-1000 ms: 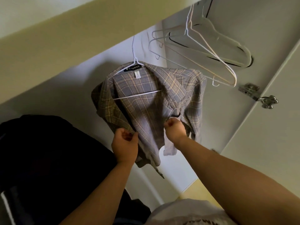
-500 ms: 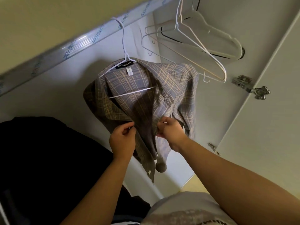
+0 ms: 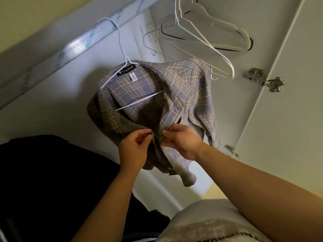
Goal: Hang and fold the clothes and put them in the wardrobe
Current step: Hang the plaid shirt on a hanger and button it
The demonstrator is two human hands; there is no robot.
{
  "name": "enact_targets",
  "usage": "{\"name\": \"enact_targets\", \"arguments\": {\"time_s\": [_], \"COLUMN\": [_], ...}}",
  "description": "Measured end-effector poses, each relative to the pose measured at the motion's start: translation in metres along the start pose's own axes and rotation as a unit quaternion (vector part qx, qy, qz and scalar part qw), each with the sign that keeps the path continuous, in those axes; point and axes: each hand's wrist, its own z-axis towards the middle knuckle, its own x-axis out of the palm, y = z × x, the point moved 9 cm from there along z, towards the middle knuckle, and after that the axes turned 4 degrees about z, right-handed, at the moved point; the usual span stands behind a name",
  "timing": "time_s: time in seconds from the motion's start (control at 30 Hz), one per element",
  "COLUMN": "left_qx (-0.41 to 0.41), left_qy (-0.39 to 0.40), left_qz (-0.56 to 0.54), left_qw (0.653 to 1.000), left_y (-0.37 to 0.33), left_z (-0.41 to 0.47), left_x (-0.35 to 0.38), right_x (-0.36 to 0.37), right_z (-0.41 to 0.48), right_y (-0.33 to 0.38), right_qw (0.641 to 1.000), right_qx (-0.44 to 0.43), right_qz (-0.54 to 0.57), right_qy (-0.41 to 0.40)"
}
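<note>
While the grey-blue plaid shirt (image 3: 157,95) hangs on its white wire hanger (image 3: 126,60) from the silver wardrobe rail (image 3: 75,48) at eleven o'clock, my left hand (image 3: 134,149) pinches its dark button (image 3: 149,133) and my right hand (image 3: 181,142) pinches the facing placket, so I judge I'm buttoning it; next the button must meet its hole. Empty wire hangers (image 3: 218,35) crowd one o'clock, the pale door (image 3: 288,137) bounds three, and room opens under the hem at five.

empty hangers (image 3: 225,32) cut off at top, size tag (image 3: 132,77) unreadable
</note>
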Motion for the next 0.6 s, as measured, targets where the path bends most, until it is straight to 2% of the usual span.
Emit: {"name": "enact_targets", "arguments": {"time_s": [0.37, 0.6], "left_qx": [0.099, 0.131], "left_qy": [0.012, 0.024], "left_qz": [0.082, 0.089], "left_qw": [0.992, 0.987], "left_y": [-0.027, -0.037], "left_z": [0.004, 0.004], "left_x": [-0.003, -0.001], "right_x": [0.012, 0.014], "right_z": [-0.017, -0.023], "right_y": [0.020, 0.023], "right_qw": [0.988, 0.984], "right_qx": [-0.071, -0.079], "right_qz": [-0.125, -0.146], "right_qy": [-0.060, -0.064]}}
